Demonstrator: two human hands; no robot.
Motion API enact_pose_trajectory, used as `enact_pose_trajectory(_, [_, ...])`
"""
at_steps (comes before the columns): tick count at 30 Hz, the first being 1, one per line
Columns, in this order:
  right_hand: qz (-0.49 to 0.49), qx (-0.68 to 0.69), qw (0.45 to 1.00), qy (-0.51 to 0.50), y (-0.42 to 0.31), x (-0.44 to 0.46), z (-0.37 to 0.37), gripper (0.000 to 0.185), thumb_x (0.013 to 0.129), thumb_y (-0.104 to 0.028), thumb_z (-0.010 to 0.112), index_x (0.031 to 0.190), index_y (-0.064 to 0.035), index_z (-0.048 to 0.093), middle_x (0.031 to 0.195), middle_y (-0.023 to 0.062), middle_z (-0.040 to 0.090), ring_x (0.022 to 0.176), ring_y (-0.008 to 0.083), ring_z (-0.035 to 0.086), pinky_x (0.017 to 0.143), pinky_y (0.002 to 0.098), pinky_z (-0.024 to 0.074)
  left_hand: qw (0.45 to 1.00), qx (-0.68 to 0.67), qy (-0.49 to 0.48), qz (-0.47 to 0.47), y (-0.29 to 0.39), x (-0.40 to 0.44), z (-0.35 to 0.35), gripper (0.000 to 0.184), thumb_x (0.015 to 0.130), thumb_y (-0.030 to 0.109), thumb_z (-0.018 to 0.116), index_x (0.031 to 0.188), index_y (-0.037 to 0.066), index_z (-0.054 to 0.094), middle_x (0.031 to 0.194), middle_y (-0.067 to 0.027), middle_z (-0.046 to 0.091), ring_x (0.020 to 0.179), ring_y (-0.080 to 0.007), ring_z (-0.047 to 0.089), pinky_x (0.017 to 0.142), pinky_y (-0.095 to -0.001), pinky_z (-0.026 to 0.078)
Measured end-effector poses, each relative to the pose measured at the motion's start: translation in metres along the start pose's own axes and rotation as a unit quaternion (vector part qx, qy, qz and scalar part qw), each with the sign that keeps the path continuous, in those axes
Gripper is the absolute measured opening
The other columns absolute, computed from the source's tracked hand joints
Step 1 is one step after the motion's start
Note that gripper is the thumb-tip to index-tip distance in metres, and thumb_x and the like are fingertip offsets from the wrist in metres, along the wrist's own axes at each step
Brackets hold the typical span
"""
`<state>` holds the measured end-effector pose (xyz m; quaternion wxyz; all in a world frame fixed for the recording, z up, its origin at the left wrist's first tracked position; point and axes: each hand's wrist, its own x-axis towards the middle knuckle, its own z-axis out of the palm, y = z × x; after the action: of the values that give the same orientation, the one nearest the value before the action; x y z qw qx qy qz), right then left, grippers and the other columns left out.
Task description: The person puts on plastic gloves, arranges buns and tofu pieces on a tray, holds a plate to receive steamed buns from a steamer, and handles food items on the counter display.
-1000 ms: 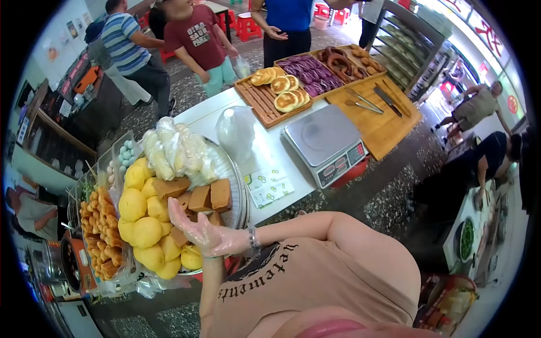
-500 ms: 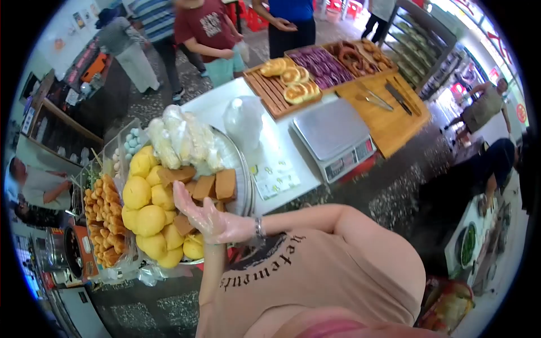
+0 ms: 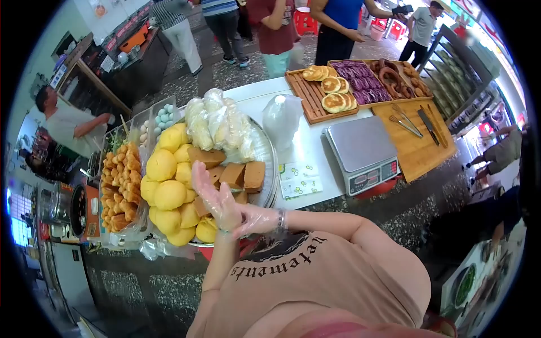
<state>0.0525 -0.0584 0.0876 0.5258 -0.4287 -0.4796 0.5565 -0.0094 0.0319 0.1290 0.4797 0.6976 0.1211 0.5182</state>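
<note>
My left hand (image 3: 218, 201), in a clear plastic glove, is held up with its fingers stretched out and nothing in them. My right hand (image 3: 255, 219), also gloved and with a bracelet at the wrist, closes round the base of the left hand at the plastic glove; its fingertips are partly hidden. Just beyond them is a big round metal tray (image 3: 269, 163). It bears yellow buns (image 3: 169, 194), brown cake blocks (image 3: 233, 175) and plastic-wrapped corn cobs (image 3: 217, 121). Both hands are above the tray's near edge, close to the cake blocks.
A stack of clear plastic bags (image 3: 283, 121) and a digital scale (image 3: 360, 143) stand on the white table. Farther right are flat round breads (image 3: 337, 93), purple rolls (image 3: 363, 81), tongs (image 3: 407, 125) and a knife (image 3: 429, 127). Fried dough (image 3: 120, 186) and eggs (image 3: 163, 117) lie left. Several people stand beyond.
The view has turned, so the table and food appear farther right. My right hand shows more plainly against the base of my left hand. A person beyond the table now stretches an arm out.
</note>
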Motion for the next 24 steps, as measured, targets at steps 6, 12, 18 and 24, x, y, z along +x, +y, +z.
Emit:
enact_pose_trajectory(6, [0.154, -0.017, 0.986, -0.058, -0.030, -0.009, -0.002, 0.040, 0.087, -0.018, 0.071, 0.120, -0.0021, 0.057, 0.096, 0.0070, 0.065, 0.091, 0.0130, 0.060, 0.082, 0.0294, 0.0500, 0.994, -0.085, 0.017, -0.067, 0.003, -0.002, 0.004, 0.062, 0.093, 0.013, 0.047, 0.148, -0.001, 0.022, 0.153, -0.0143, 0.027, 0.142, -0.0267, 0.026, 0.117, -0.0409, 0.018])
enact_pose_trajectory(12, [0.008, -0.182, 0.980, -0.083, 0.012, -0.005, -0.008, 0.032, 0.097, -0.029, 0.057, 0.115, -0.0028, 0.059, 0.081, 0.0066, 0.061, 0.072, 0.0134, 0.056, 0.070, 0.0299, 0.0487, 0.986, -0.138, 0.011, -0.096, -0.002, 0.002, -0.001, 0.058, 0.098, 0.019, 0.045, 0.149, 0.002, 0.023, 0.153, -0.0118, 0.028, 0.143, -0.0244, 0.027, 0.118, -0.0401, 0.018])
enact_pose_trajectory(18, [0.053, -0.181, 0.978, -0.092, 0.008, -0.008, -0.013, 0.027, 0.097, -0.025, 0.053, 0.100, 0.0010, 0.058, 0.072, 0.0082, 0.060, 0.063, 0.0150, 0.052, 0.061, 0.0317, 0.0466, 0.993, -0.071, 0.012, -0.089, -0.004, 0.001, 0.002, 0.064, 0.086, 0.000, 0.046, 0.147, -0.002, 0.025, 0.149, -0.0159, 0.031, 0.140, -0.0292, 0.028, 0.116, -0.0429, 0.020])
enact_pose_trajectory(24, [0.119, -0.059, 0.987, -0.088, 0.034, -0.010, -0.014, 0.018, 0.089, -0.014, 0.048, 0.086, 0.0025, 0.055, 0.066, 0.0068, 0.058, 0.055, 0.0150, 0.051, 0.052, 0.0327, 0.0444, 0.982, 0.163, -0.081, 0.054, -0.013, -0.003, 0.004, 0.062, 0.084, 0.006, 0.053, 0.142, -0.006, 0.032, 0.144, -0.0246, 0.035, 0.134, -0.0396, 0.034, 0.112, -0.0463, 0.027])
